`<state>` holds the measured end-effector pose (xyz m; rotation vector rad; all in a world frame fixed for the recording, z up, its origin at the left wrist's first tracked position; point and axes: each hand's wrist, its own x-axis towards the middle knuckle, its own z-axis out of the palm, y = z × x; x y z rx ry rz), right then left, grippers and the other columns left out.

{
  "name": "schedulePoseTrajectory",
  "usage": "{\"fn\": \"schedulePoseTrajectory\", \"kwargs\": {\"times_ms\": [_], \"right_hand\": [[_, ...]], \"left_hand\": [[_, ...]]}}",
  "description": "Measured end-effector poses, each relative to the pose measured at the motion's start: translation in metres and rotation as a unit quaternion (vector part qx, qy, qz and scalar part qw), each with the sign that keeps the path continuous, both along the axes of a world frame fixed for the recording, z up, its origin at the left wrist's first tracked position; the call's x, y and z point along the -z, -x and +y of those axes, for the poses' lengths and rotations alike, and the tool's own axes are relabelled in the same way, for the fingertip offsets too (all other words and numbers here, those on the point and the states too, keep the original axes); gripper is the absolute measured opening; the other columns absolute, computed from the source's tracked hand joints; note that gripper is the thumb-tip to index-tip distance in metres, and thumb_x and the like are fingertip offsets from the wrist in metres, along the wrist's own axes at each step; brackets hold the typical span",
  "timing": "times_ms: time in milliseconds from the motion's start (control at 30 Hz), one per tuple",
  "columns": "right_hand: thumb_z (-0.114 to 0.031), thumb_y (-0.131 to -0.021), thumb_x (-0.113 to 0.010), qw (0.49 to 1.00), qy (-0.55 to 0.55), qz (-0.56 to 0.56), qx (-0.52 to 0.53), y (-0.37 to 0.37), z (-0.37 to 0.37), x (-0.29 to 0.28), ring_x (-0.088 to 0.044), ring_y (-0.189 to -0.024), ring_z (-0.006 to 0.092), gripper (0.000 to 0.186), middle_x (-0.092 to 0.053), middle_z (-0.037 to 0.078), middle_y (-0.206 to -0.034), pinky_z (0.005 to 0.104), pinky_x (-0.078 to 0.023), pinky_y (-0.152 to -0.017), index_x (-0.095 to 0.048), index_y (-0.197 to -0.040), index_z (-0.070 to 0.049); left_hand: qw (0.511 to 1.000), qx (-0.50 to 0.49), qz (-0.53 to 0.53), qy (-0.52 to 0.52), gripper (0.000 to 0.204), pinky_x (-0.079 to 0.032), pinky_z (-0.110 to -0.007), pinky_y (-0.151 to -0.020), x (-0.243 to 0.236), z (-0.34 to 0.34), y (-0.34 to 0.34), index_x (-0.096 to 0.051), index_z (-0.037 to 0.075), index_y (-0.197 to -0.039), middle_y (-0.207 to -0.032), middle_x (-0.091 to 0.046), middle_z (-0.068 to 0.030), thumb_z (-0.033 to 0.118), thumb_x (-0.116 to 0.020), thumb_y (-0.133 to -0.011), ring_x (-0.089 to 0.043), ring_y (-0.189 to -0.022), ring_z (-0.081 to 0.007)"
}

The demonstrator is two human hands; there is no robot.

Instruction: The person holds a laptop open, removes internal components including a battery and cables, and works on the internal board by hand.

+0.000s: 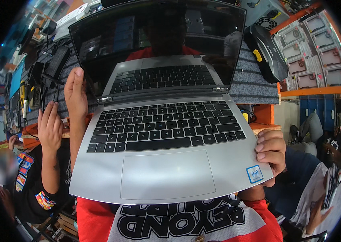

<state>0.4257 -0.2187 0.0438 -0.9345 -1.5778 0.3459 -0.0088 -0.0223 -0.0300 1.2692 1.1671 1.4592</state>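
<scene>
One open laptop [160, 125], right hand [272, 152] gripping its corner, left hand [76, 94] by one screen [158, 44], grip unclear, one sticker [254, 174].

- Shirt [178, 222]: red and white, with a pale front panel [174, 238] of finely textured cloth.
- Lettering [138, 228]: large, bold black block capitals in two rows across the panel.
- Side cloth [94, 220]: bright red, bordering the white at left and right.
- Left hand [76, 92]: bare; fingernails short.
- Right hand [273, 153]: likewise bare, short-nailed.
</scene>
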Motion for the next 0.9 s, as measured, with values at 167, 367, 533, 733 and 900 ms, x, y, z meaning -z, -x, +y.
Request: {"fn": "schedulePoseTrajectory", "kwargs": {"times_ms": [167,367,533,733,900], "right_hand": [[-0.074,-0.091,-0.05,1.0,0.002,-0.008,-0.007,-0.006,-0.002,0.003,-0.06,-0.087,0.0247,0.068,-0.066,0.008,-0.088,0.0409,-0.049,-0.081,-0.069,-0.09,-0.009],[-0.072,-0.091,-0.052,1.0,0.009,0.01,0.008,-0.001,-0.003,0.002,-0.06,-0.087,0.0249,0.065,-0.066,0.008,-0.089,0.0401,-0.05,-0.08,-0.069,-0.09,-0.009],[-0.066,-0.093,-0.055,1.0,0.017,0.011,0.015,0.002,-0.003,-0.001,-0.06,-0.088,0.0253,0.059,-0.067,0.008,-0.089,0.04,-0.051,-0.079,-0.069,-0.09,-0.009],[-0.057,-0.093,-0.06,0.999,0.021,0.011,0.021,0.004,-0.002,-0.003,-0.06,-0.087,0.0251,0.049,-0.067,0.008,-0.09,0.0401,-0.051,-0.079,-0.07,-0.09,-0.009],[-0.053,-0.093,-0.062,1.0,0.022,-0.004,0.021,0.006,0.0,-0.007,-0.06,-0.087,0.0251,0.044,-0.068,0.007,-0.091,0.0399,-0.051,-0.079,-0.069,-0.09,-0.01]], "left_hand": [[1.0,0.009,0.021,-0.005,0.024,-0.029,-0.018,-0.066,-0.006,-0.001,-0.005,-0.066,0.006,-0.104,-0.08,-0.047,0.0103,0.028,-0.058,-0.105,-0.039,-0.073,-0.0002],[1.0,0.005,0.014,-0.003,0.024,-0.028,-0.019,-0.064,-0.003,0.001,-0.003,-0.066,0.006,-0.103,-0.078,-0.044,0.0099,0.028,-0.057,-0.105,-0.037,-0.071,-0.0009],[1.0,-0.009,0.018,-0.02,0.023,-0.027,-0.02,-0.062,-0.002,0.003,-0.006,-0.065,0.006,-0.101,-0.077,-0.042,0.0097,0.027,-0.057,-0.105,-0.036,-0.069,-0.0013],[1.0,-0.007,0.016,-0.007,0.022,-0.027,-0.02,-0.063,-0.003,0.001,-0.005,-0.065,0.006,-0.1,-0.078,-0.042,0.0091,0.027,-0.057,-0.105,-0.036,-0.07,-0.0016],[1.0,-0.004,0.009,-0.01,0.022,-0.027,-0.02,-0.063,-0.006,0.001,-0.007,-0.064,0.006,-0.098,-0.078,-0.042,0.0086,0.026,-0.057,-0.105,-0.036,-0.071,-0.0018]]}}
